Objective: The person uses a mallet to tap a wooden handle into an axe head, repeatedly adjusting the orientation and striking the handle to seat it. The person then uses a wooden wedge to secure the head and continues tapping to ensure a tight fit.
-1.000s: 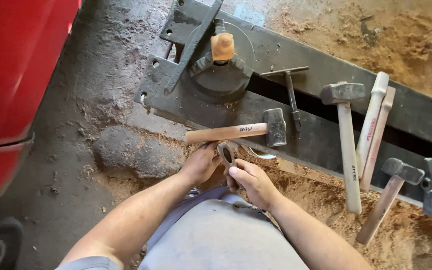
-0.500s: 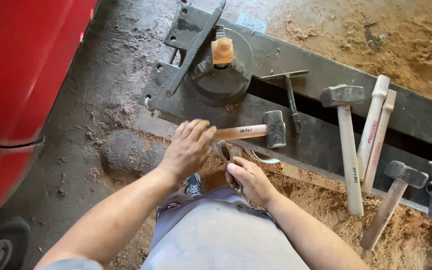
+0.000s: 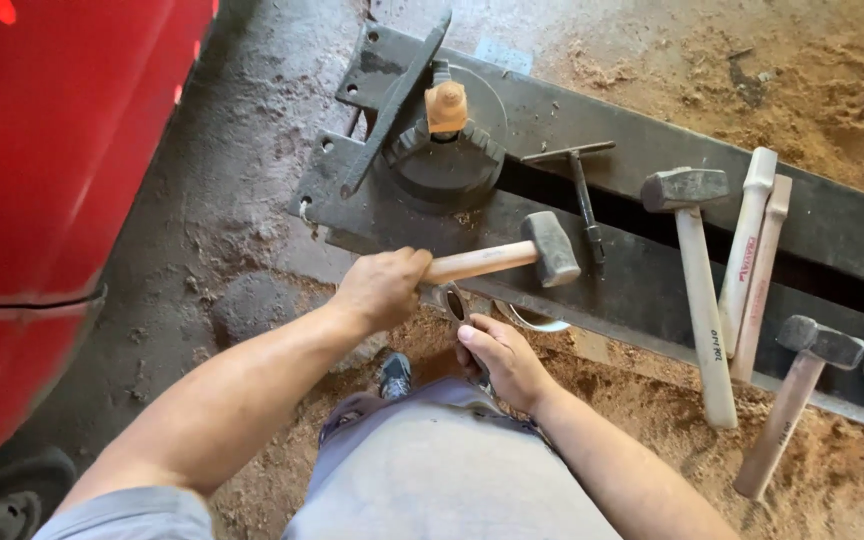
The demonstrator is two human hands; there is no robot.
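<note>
A: What does the left hand [image 3: 382, 288] grip?

B: It is closed round the pale wooden handle of a small grey-headed hammer [image 3: 512, 255], whose head lies over the near edge of the long dark steel beam [image 3: 642, 290].

A: And the right hand [image 3: 505, 360]?

B: Its fingers curl round a curved metal piece [image 3: 452, 300] just below that edge.

A: Open room?

B: Bare beam lies between the hammer head and the larger grey sledgehammer [image 3: 697, 290]; a red vehicle body [image 3: 52, 180] bounds the left.

Bright daylight, strongest at upper right of the frame, soft short shadows, mild glare at left edge, sharp focus throughout
</note>
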